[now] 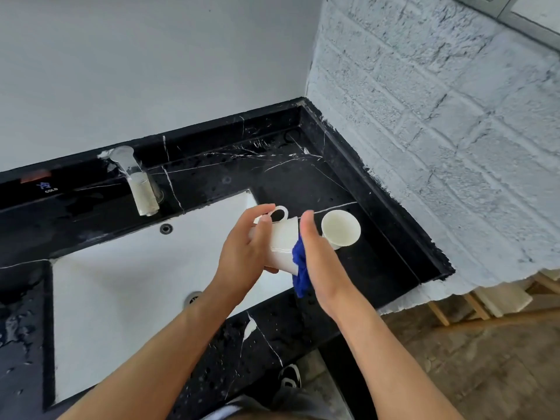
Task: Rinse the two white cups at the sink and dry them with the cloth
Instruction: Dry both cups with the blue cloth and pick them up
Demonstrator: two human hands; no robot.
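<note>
Head view: left hand (242, 250) grips a ribbed white cup (283, 241); right hand (318, 262), fingers straight, presses blue cloth (300, 268) against it.

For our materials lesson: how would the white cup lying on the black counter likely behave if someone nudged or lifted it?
The second cup lies tilted with its mouth toward the camera, so a nudge would probably roll it in a curve. It looks like glazed ceramic: likely rigid, breakable if it fell off the counter. Water drops on the stone suggest it may be slippery.
</note>
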